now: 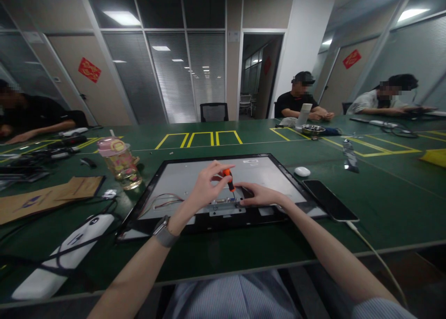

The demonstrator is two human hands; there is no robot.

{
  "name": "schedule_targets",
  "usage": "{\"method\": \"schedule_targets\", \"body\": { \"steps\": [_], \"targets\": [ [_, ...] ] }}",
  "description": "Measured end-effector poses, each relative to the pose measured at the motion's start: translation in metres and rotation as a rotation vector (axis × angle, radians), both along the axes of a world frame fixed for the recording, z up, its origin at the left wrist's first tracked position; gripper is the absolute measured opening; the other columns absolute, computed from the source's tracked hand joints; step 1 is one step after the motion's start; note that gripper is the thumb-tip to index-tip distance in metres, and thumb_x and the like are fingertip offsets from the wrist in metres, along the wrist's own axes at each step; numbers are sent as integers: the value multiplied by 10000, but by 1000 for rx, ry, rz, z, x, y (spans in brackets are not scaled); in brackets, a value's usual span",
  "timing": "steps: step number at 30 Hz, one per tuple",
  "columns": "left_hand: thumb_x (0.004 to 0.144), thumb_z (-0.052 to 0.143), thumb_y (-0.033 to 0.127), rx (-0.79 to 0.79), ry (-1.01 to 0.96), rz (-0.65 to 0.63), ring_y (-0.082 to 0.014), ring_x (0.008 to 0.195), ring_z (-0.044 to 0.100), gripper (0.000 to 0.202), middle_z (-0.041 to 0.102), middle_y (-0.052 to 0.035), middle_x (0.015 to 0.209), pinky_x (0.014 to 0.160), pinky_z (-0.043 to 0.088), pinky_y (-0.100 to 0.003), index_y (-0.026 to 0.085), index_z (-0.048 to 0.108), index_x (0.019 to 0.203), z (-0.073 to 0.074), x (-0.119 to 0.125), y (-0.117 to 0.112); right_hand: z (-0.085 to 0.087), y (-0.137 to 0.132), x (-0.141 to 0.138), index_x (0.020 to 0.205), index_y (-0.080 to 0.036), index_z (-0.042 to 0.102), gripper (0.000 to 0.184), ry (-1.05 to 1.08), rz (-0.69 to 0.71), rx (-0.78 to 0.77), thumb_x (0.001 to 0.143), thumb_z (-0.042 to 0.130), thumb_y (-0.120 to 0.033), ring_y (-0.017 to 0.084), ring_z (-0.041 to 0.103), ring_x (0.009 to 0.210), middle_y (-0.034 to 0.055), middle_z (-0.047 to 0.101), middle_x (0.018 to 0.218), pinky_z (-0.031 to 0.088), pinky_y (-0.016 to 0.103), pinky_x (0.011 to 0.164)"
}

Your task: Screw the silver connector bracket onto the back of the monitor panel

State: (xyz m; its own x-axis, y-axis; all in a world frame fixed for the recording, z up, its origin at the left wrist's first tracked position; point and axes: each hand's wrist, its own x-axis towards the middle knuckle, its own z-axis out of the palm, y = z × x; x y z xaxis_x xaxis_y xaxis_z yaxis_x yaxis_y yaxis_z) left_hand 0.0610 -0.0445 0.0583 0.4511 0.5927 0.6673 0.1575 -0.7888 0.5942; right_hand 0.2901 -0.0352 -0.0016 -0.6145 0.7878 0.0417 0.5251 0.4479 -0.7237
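Note:
My left hand (209, 184) grips a screwdriver (230, 182) with an orange and black handle between thumb and fingers. Its shaft points down at a metal bracket (223, 210) on the near edge of a flat display panel (272, 175). My right hand (259, 195) rests at the bracket's right end, thumb at its front and fingers curved behind, beside the screwdriver's tip. The tip itself and any screw under it are too small to make out. Thin coloured wires (163, 199) lie on the panel, left of the bracket.
Left of the panel stand a pink-lidded bottle (120, 163), a brown paper bag (52, 196) and a white power strip (66, 258) with black cables. To the right lie a phone (329, 200) on a cable and a white earbud case (302, 171). Several people sit around the green table (393, 198).

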Motion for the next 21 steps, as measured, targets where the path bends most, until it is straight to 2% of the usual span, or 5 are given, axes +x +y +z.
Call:
{"method": "schedule_targets", "body": {
  "steps": [3, 8, 13, 19, 21],
  "targets": [
    [825, 545, 228, -5, 19, 31, -105, 783, 570, 275, 518, -35, 899, 643, 561, -216, 209, 607, 1093, 2, -1, 0, 0, 0, 0, 1345, -206, 385, 692, -5, 0, -7, 749, 646, -441, 277, 461, 1185, 85, 468, 1343, 345, 423, 1012],
    [827, 512, 167, -18, 54, 4, -127, 865, 582, 341, 533, -65, 1024, 682, 566, -228, 211, 550, 1163, 3, -1, -1, -2, 2, 1, 1346, -197, 388, 697, -20, -22, -2, 747, 649, -441, 281, 462, 1183, 93, 466, 1345, 347, 426, 1011],
    [796, 598, 254, 43, 45, 57, -96, 727, 573, 283, 507, -19, 867, 640, 566, -227, 194, 597, 1073, 1, 1, 1, -3, 2, 1, 1344, -211, 390, 687, -30, -30, -11, 749, 646, -441, 285, 480, 1160, 80, 496, 1316, 354, 442, 1002],
    [888, 451, 245, 53, 57, 24, -155, 975, 558, 276, 552, -79, 1089, 749, 538, -259, 202, 580, 1129, 3, -2, 1, -1, 1, 1, 1345, -204, 392, 706, -1, -27, -23, 738, 654, -454, 281, 421, 1230, 84, 439, 1372, 309, 429, 1048],
    [905, 409, 221, 11, 41, -6, -149, 970, 570, 298, 562, -83, 1094, 758, 531, -257, 201, 566, 1158, 2, -2, 2, 0, 0, 1, 1345, -196, 393, 711, -3, -26, -27, 736, 656, -454, 281, 425, 1228, 91, 439, 1372, 316, 422, 1044]
  ]
}}
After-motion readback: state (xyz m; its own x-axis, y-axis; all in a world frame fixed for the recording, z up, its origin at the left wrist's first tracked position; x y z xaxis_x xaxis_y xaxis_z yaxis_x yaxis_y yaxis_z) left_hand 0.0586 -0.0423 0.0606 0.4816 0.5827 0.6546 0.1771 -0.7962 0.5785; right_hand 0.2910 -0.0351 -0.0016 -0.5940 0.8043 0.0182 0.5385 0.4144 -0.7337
